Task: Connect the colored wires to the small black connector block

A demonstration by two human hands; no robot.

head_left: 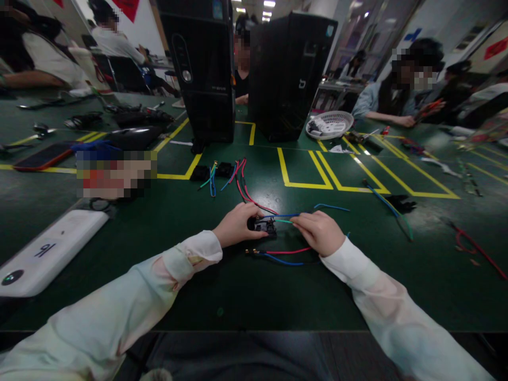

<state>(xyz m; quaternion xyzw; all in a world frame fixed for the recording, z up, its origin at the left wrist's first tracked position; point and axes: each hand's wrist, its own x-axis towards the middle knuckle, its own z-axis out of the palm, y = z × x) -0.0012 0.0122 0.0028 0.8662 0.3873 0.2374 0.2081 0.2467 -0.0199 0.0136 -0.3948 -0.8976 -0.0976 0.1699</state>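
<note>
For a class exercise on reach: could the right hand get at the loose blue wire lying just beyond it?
Probably yes: the loose blue wire lies close by on the table, with nothing visible between it and the right hand. That hand holds other wires, though, which may need releasing first.

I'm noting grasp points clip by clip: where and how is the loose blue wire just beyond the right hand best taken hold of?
Probably a pinch at mid-length of the loose blue wire, coming from above: it is thin, lies along the table, and nothing crosses it. The right hand is nearer, but would first need to release the held wires.
</note>
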